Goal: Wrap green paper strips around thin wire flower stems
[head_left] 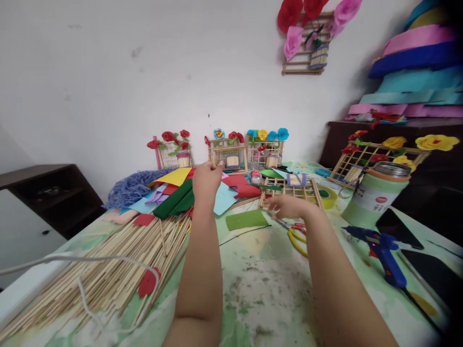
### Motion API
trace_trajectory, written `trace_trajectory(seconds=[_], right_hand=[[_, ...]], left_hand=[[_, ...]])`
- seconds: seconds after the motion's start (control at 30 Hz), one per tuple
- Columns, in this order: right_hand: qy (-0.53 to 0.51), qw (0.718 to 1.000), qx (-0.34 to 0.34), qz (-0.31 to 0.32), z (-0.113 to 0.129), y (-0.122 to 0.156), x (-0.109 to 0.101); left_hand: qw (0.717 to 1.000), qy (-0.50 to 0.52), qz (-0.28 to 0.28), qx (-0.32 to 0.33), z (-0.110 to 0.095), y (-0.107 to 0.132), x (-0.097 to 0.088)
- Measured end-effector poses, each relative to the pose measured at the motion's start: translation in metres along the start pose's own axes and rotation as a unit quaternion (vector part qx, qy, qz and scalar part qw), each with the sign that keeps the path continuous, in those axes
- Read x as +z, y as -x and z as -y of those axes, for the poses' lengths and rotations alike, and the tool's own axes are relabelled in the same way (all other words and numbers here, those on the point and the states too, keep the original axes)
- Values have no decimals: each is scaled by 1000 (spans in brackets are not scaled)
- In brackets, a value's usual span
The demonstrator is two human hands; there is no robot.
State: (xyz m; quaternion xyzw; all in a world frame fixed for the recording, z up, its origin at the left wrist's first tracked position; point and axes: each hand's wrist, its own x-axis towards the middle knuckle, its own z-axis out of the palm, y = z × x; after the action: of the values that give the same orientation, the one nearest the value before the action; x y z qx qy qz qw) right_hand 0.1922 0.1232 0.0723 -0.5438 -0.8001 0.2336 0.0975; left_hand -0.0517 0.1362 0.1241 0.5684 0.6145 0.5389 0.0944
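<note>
My left hand is raised above the coloured paper sheets, fingers closed in a pinch on something small I cannot make out. My right hand hovers low over the table with fingers curled, just above the scissors with yellow and red handles. A green felt piece lies between my two hands. A wooden lattice frame lies flat just beyond my right hand.
A heap of thin bamboo sticks with a white cord covers the left. A blue glue gun and a green jar stand right. Flower-decorated frames line the wall. Purple yarn sits behind the papers.
</note>
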Motion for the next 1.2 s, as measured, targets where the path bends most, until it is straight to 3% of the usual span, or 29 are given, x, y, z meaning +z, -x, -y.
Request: trace_trajectory(seconds=[0.1,0.2,0.4,0.57,0.77,0.87,0.9,0.97,1.0,1.03,1.1,1.2], right_hand=[[46,997,53,32,-20,-19,18],[74,992,90,57,-33,-31,31],[87,987,115,74,-41,-38,40],[69,991,108,44,-36,-33,36],[-48,998,17,-43,-22,-14,8],[-134,984,-25,-117,-13,-4,-6],[-185,970,-41,-151,-10,-2,-9],[-324,919,-77,-210,-3,1,-12],[-382,893,-93,-219,0,1,-11],[-421,876,-106,-211,4,2,-10],[-444,873,-122,-160,11,1,-6],[-415,900,-129,-40,19,0,0]], left_hand=[[1000,11,-7,-22,10,-8,-2],[995,86,-41,-27,15,-14,-3],[979,173,-105,14,16,-19,-10],[973,211,-94,-10,6,-14,-21],[960,245,-137,15,-7,-4,-30],[957,277,-81,28,-18,6,-34],[960,278,-27,28,-22,10,-34],[959,260,114,17,-30,20,-32],[957,241,159,22,-34,24,-29],[960,225,160,36,-37,28,-25],[965,225,104,88,-44,34,-12],[922,365,73,106,-52,39,6]])
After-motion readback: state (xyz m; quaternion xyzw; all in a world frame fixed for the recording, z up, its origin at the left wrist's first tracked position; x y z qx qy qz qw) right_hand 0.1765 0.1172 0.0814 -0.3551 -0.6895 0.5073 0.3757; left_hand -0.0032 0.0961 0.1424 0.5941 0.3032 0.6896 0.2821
